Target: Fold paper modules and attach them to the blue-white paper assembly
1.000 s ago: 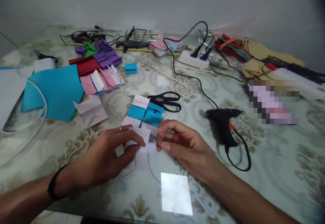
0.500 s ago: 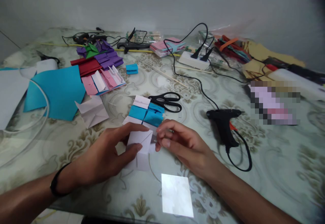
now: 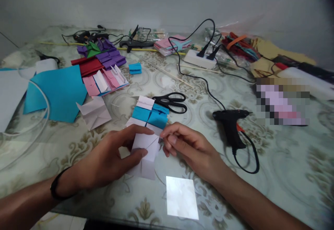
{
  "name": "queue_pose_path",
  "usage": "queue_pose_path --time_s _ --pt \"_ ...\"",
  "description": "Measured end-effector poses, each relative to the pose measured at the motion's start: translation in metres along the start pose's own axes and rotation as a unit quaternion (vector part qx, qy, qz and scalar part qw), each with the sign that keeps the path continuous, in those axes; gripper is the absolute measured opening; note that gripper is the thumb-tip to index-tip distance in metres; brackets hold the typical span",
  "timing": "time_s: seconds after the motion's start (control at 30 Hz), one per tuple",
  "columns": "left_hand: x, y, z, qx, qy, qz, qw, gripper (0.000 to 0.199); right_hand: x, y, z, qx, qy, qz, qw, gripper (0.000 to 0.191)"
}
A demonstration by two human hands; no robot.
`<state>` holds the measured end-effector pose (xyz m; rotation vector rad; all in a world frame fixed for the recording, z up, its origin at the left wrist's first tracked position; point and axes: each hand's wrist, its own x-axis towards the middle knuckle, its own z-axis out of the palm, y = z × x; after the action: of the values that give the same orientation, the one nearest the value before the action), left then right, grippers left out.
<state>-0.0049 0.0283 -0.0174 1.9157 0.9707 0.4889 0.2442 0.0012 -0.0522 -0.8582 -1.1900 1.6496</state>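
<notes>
A folded white paper (image 3: 145, 146) lies in front of me, its lower flap pointing toward the table's near edge. My left hand (image 3: 109, 157) grips it from the left, index finger on its top edge and thumb on its face. At its upper right corner, my right hand (image 3: 188, 150) has thumb and index finger pinched together; whether they hold the paper's edge is too small to tell. Just beyond sits a blue and white folded paper piece (image 3: 150, 115). Black-handled scissors (image 3: 171, 102) lie behind that piece. A white square sheet (image 3: 182, 198) rests nearest me.
On the right are a black glue gun (image 3: 232, 127) with its cable and a white power strip (image 3: 199, 59). Leftward lie a blue sheet (image 3: 56, 92), a folded white paper (image 3: 94, 113) and pink folded pieces (image 3: 106, 80). A white cable (image 3: 43, 94) curves at far left.
My right thumb and index finger have come together by the white paper's upper right corner. The paper has shifted slightly to the right, and its lower flap shows more.
</notes>
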Motion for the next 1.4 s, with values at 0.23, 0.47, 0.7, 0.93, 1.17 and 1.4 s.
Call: queue_pose_path --time_s 0.23,0.47,0.7,0.93,1.17,1.4 --pt "0.0001 -0.0003 0.0013 -0.062 -0.021 -0.04 0.997 0.035 -0.0023 -0.0095 0.0084 -0.146 0.025 0.006 0.989 0.009" --pt "0.0004 -0.0019 0.0018 -0.061 -0.02 -0.043 0.997 0.036 -0.0011 -0.0071 0.0085 -0.131 0.023 0.036 0.99 0.026" --pt "0.0014 0.0025 0.0019 -0.061 -0.015 -0.055 0.997 0.034 -0.0019 -0.0098 0.0091 -0.127 0.016 0.013 0.992 0.029" --pt "0.0018 0.0016 0.0022 -0.068 -0.023 -0.048 0.996 0.036 -0.0005 -0.0078 0.0086 -0.09 0.019 -0.007 0.996 0.026" --pt "0.0015 0.0009 0.003 -0.072 -0.028 -0.074 0.994 0.041 0.002 -0.0015 0.0039 -0.001 0.013 0.002 1.0 0.021" --pt "0.0007 -0.0026 0.0035 -0.063 -0.029 -0.07 0.995 0.042 -0.0031 -0.011 0.0072 -0.368 0.067 -0.166 0.912 0.041"
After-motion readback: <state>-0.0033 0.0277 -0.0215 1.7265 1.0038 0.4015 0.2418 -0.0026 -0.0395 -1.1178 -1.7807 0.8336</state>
